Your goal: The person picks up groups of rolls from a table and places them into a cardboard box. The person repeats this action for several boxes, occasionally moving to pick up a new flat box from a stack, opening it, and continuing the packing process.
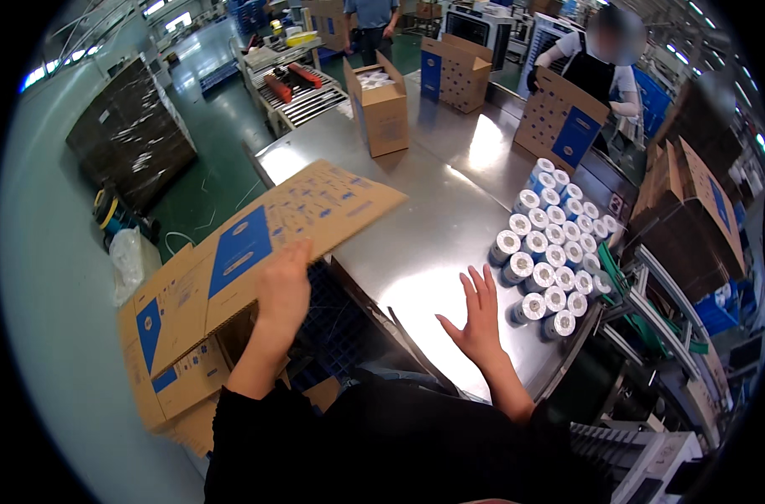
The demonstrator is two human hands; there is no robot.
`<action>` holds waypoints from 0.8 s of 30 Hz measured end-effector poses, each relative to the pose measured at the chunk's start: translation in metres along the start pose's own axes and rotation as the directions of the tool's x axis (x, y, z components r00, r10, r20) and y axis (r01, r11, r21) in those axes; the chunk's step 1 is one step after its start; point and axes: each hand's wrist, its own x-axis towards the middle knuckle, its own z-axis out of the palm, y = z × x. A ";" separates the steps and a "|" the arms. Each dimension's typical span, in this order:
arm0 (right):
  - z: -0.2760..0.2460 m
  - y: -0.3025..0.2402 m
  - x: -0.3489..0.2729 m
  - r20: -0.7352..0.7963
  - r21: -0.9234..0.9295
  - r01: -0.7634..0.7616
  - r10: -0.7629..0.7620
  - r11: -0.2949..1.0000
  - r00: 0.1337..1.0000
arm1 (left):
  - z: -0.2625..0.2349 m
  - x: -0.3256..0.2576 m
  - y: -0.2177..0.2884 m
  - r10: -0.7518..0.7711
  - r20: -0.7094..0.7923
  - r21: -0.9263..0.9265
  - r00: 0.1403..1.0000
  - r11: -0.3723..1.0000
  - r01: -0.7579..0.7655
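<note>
My left hand (284,284) grips the near edge of a flattened cardboard box (311,210), brown with blue panels and small printed patterns. The thumb is hidden. Tilted, the box reaches from a stack of similar flat boxes (199,378) at my left out over the steel table (399,239). My right hand (476,317), fingers spread and holding nothing, is over the table's near part. Just right of it stand several upright white-and-blue cylinders (554,256) in a close group; their round tops have grey centres.
An open, filled carton (382,113) stands at the table's far side, beside another open carton (456,74). Across the table a co-worker (605,71) holds a carton (561,120). A curved metal conveyor frame (680,315) borders the right. Wrapped brown stacks (130,134) stand at far left.
</note>
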 end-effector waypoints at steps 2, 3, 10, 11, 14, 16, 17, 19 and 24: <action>-0.022 -0.032 0.010 0.089 -0.207 0.067 -0.050 0.976 0.995 | 0.009 0.006 0.050 0.240 0.057 -0.144 0.969 0.963 -0.230; -0.025 -0.040 0.011 0.102 -0.220 0.049 -0.027 0.974 0.994 | 0.010 0.006 0.075 0.308 0.171 -0.208 0.936 0.940 -0.271; -0.059 -0.016 -0.029 -0.197 -0.338 -0.093 0.026 0.937 0.980 | 0.053 0.015 0.137 0.674 0.152 -0.532 0.723 0.672 -0.515; -0.076 -0.015 -0.032 -0.204 -0.315 -0.169 0.107 0.934 0.973 | 0.056 0.018 0.137 0.656 0.084 -0.568 0.750 0.650 -0.505; -0.112 0.007 -0.048 -0.285 -0.345 -0.326 0.233 0.880 0.930 | 0.065 0.049 0.137 0.560 -0.104 -0.465 0.822 0.703 -0.538; -0.117 0.031 -0.064 -0.302 -0.364 -0.444 0.347 0.819 0.888 | 0.098 0.063 0.111 0.444 -0.062 -0.322 0.894 0.839 -0.439; -0.117 0.038 -0.067 -0.277 -0.381 -0.460 0.375 0.802 0.885 | 0.106 0.066 0.095 0.378 -0.035 -0.285 0.925 0.884 -0.372; -0.113 0.040 -0.065 -0.254 -0.495 -0.455 0.378 0.740 0.890 | 0.125 0.071 0.074 0.333 0.011 -0.229 0.943 0.919 -0.321; -0.089 0.015 -0.072 -0.227 -0.614 -0.430 0.374 0.662 0.899 | 0.129 0.086 0.063 0.399 -0.006 -0.129 0.917 0.909 -0.397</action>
